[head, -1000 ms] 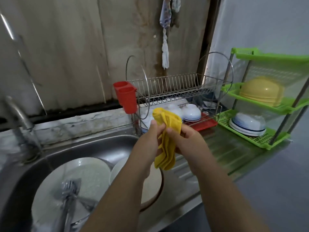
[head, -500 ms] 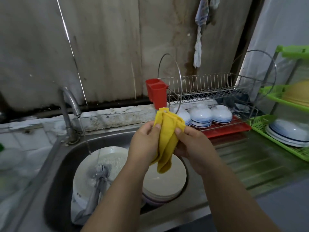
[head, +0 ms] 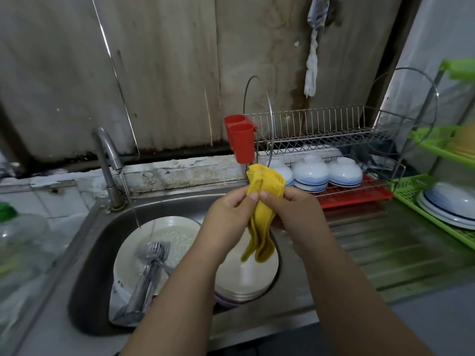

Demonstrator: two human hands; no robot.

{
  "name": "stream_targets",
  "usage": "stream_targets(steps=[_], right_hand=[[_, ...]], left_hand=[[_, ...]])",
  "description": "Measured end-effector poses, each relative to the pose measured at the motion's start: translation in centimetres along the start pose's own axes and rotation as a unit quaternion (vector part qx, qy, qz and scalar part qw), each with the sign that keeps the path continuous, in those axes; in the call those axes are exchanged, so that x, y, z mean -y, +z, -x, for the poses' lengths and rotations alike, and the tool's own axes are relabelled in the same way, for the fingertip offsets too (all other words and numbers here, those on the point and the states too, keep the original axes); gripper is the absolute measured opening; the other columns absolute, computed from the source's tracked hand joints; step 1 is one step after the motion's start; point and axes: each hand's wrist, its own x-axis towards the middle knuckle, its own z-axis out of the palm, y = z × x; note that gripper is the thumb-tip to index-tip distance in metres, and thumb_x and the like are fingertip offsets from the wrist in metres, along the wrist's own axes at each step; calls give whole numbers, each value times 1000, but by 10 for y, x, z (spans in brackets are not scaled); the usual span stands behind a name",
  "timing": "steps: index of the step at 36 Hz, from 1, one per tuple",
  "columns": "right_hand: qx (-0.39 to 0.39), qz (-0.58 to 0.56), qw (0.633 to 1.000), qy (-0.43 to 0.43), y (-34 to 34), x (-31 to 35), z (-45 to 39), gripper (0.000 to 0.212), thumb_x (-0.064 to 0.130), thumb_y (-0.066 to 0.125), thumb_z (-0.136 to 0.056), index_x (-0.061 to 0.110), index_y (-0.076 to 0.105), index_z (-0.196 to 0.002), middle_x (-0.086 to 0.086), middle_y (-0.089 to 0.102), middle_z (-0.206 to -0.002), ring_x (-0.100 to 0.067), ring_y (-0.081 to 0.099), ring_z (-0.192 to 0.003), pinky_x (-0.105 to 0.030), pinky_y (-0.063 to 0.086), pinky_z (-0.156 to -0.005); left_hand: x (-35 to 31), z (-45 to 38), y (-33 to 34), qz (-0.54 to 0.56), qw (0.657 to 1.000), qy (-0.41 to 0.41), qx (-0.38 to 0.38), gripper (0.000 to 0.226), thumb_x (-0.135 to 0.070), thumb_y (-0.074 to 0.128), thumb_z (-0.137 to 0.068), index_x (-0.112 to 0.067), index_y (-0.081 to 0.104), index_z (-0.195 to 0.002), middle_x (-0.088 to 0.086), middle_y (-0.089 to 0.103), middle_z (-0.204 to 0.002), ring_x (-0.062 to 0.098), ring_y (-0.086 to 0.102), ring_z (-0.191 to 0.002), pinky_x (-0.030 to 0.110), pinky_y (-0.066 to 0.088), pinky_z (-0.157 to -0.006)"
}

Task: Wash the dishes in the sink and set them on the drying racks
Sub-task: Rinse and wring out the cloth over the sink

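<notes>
Over sink (head: 102,227), apparently unlabelled yellow cloth (head: 262,201).

Stained, streaked panel wall (head: 167,73) at far side; rag (head: 312,60) hanging on it, right of centre. Pale wall (head: 437,47) at right. Dim light.

The cloth (head: 262,201) in both hands is bright yellow. Below the hands, the plates (head: 246,276) are cream white and the forks (head: 151,268) are silver grey. Just above the hands, a cup holder (head: 240,140) is red. To the right of the hands, the bowls (head: 311,173) are white with blue stripes, on a red tray (head: 357,195). Farther right, a rack (head: 421,199) is light green.
</notes>
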Motion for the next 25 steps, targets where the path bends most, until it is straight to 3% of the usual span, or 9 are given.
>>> stream_targets(steps=[2,5,8,11,17,21,25], right_hand=[[13,-2,1000,12,-6,1,1,8,6,62,-87,5,70,-85,-8,70,-70,-16,66,-60,-26,56,-54],[-6,21,1000,16,-20,-1,-2,9,12,62,-89,13,70,-87,-6,74,-83,-21,70,-78,-36,59,-67],[-40,93,995,5,-35,-2,-9,11,21,63,-89,22,70,-81,-4,73,-91,-27,68,-92,-52,53,-86],[-59,129,990,-4,-40,1,-14,16,22,59,-92,26,66,-77,2,69,-91,-26,64,-97,-53,50,-91],[-36,200,978,-53,-41,16,-24,15,25,55,-95,21,63,-83,-13,69,-96,-32,63,-93,-51,51,-87],[14,120,992,-46,-37,29,-29,8,25,59,-92,23,67,-92,3,71,-91,-14,69,-85,-34,56,-75],[74,63,995,-29,-30,42,-33,8,24,60,-90,22,65,-95,7,73,-90,-5,70,-76,-20,56,-60]], left_hand=[[0,-1,-2,52,998,-23,-26,22,-23,48,-98,-28,68,-90,3,74,-86,25,69,-88,41,56,-83],[2,-1,-12,80,992,-44,-84,24,-25,47,-99,-28,67,-86,-4,73,-78,20,68,-82,35,56,-75],[4,-1,-25,82,986,-52,-138,24,-27,48,-98,-27,66,-82,-5,72,-82,21,67,-88,40,53,-84],[2,1,-34,77,980,-51,-177,23,-30,51,-96,-24,66,-80,-4,70,-86,23,65,-92,41,49,-90],[-6,4,-45,71,976,-24,-205,16,-30,56,-93,-23,65,-83,-10,66,-76,7,59,-69,24,43,-60],[-10,-1,-53,49,973,-1,-227,18,-34,58,-91,-19,65,-82,-4,65,-77,11,56,-69,28,41,-62],[-15,-11,-62,14,967,3,-255,23,-40,57,-91,-22,60,-77,-6,59,-75,13,51,-70,34,42,-66]])
